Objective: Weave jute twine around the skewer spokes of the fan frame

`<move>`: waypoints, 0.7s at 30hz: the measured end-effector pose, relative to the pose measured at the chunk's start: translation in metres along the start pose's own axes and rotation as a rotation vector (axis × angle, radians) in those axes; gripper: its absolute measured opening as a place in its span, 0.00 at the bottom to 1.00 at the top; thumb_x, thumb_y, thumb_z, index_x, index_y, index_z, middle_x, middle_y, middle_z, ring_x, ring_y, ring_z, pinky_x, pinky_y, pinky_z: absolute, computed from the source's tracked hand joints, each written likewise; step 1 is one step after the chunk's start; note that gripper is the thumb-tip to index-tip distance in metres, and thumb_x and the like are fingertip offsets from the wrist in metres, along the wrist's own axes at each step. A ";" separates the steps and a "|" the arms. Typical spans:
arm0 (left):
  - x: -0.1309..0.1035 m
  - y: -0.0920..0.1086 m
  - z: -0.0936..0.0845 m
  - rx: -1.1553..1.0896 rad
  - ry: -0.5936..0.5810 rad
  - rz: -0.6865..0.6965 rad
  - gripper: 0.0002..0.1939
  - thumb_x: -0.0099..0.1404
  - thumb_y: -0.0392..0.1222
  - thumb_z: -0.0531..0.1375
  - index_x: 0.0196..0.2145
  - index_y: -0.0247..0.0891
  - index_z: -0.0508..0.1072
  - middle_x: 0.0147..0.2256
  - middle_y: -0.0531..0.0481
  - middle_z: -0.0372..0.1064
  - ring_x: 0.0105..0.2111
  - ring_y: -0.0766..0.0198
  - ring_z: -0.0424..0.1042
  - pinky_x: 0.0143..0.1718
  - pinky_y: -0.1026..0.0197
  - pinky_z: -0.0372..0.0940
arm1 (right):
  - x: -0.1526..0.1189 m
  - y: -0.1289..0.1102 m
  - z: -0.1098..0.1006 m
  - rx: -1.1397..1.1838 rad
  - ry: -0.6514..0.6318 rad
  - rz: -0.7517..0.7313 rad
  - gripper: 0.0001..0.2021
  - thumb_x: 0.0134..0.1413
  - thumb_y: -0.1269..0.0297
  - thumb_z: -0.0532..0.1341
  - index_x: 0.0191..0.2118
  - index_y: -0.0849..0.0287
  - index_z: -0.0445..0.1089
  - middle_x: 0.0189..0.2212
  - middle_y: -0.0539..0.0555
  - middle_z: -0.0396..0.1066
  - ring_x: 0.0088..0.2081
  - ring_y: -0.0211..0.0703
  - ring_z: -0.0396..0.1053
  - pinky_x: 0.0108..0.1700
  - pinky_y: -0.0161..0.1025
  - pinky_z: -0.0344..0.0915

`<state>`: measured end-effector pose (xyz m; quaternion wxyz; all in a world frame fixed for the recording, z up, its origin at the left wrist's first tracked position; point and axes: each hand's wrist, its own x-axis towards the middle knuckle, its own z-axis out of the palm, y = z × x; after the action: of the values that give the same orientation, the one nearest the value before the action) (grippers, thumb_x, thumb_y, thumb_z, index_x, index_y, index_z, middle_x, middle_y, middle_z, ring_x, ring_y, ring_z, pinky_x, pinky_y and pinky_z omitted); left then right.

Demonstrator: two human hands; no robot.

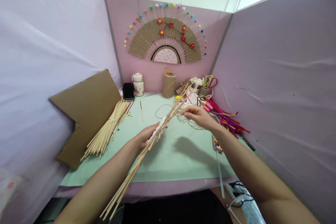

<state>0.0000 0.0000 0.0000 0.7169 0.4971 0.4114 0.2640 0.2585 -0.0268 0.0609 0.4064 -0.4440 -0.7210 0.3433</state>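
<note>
Several sticks (144, 152) slanted over the table (168, 169), our left hand (148, 135) clasping mid-length, best hold, we judged, for light, stiff, snappable pieces; whether our right hand (198, 116) pinched twine (193, 123), we couldn't tell.

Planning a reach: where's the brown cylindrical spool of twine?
In the head view, the spool stands at the back centre of the green table, right of the white lidded bottle.

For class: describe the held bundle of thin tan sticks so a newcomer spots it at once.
Find the pale green tabletop, then the bare left hand above it. That hand grips the thin tan sticks. Unlike the paler stick bundle lying beside brown cardboard, they are fewer, darker and held.
</note>
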 end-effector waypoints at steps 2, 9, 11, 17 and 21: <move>0.003 -0.003 -0.003 -0.060 -0.009 -0.051 0.19 0.69 0.52 0.56 0.44 0.34 0.75 0.20 0.54 0.66 0.18 0.69 0.62 0.19 0.66 0.56 | -0.001 0.001 -0.012 0.014 0.070 -0.012 0.18 0.51 0.46 0.65 0.32 0.59 0.73 0.24 0.49 0.66 0.26 0.35 0.59 0.30 0.35 0.58; -0.002 0.002 0.001 -0.161 0.055 -0.075 0.18 0.64 0.50 0.63 0.47 0.36 0.73 0.24 0.54 0.72 0.19 0.68 0.68 0.22 0.67 0.63 | -0.008 -0.006 -0.024 -0.009 0.123 0.020 0.16 0.49 0.49 0.66 0.30 0.59 0.73 0.24 0.49 0.66 0.26 0.36 0.59 0.30 0.36 0.56; -0.005 0.004 0.002 -0.155 0.070 -0.072 0.16 0.64 0.49 0.63 0.45 0.36 0.73 0.23 0.54 0.72 0.19 0.68 0.68 0.23 0.66 0.63 | -0.009 -0.006 -0.023 -0.026 0.138 0.028 0.16 0.49 0.49 0.66 0.29 0.59 0.73 0.25 0.50 0.68 0.27 0.37 0.60 0.30 0.36 0.57; -0.003 0.002 0.000 -0.120 0.082 -0.055 0.14 0.65 0.50 0.63 0.40 0.35 0.75 0.25 0.52 0.73 0.21 0.68 0.69 0.25 0.66 0.62 | -0.012 -0.013 -0.025 -0.046 0.161 0.031 0.16 0.49 0.49 0.66 0.28 0.59 0.73 0.22 0.48 0.65 0.24 0.35 0.57 0.27 0.35 0.53; 0.001 -0.002 -0.003 -0.098 0.067 -0.039 0.17 0.63 0.52 0.64 0.41 0.35 0.75 0.26 0.53 0.73 0.22 0.67 0.68 0.26 0.65 0.62 | -0.014 -0.021 -0.027 -0.056 0.183 0.050 0.17 0.49 0.48 0.66 0.28 0.59 0.73 0.23 0.49 0.66 0.25 0.36 0.59 0.27 0.35 0.55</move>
<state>-0.0021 0.0011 -0.0027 0.7311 0.4444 0.4312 0.2864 0.2792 -0.0439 0.0865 0.4493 -0.5023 -0.6790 0.2911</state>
